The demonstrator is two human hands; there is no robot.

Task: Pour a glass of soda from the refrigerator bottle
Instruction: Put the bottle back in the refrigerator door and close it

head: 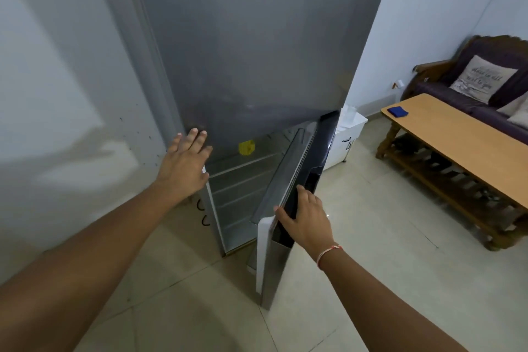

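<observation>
A tall grey refrigerator (245,46) fills the middle of the view. Its lower door (288,180) stands partly open toward me, swung to the right. My right hand (305,220) grips the top edge of that open door. My left hand (185,163) rests flat, fingers spread, on the fridge's front at the lower left corner of the upper door. Inside the lower compartment I see bare wire shelves (243,180) and a small yellow object (247,147) at the back. No soda bottle or glass shows.
A wooden table (463,140) with a blue cloth (397,111) stands at the right, a dark sofa with cushions (485,77) behind it. A white cabinet (347,134) sits right of the fridge. A pale wall is on the left; the floor is tiled.
</observation>
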